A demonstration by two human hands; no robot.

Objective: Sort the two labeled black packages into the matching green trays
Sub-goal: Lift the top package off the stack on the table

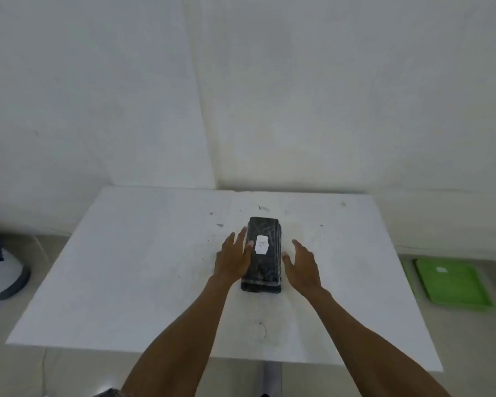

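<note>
A black wrapped package (265, 260) lies in the middle of the white table (143, 267), with a white paper label marked "B" on its top face. A second black package seems to lie under it, only its lower edge showing. My left hand (234, 257) rests against the package's left side, fingers spread, thumb touching the top near the label. My right hand (301, 265) hovers just right of the package with fingers apart, a small gap between them. A green tray (455, 285) with a small white label lies on the floor to the right of the table.
The table stands in a corner of white walls. A grey and blue rounded object (0, 270) sits on the floor at the far left. The table's leg (271, 376) shows below its near edge.
</note>
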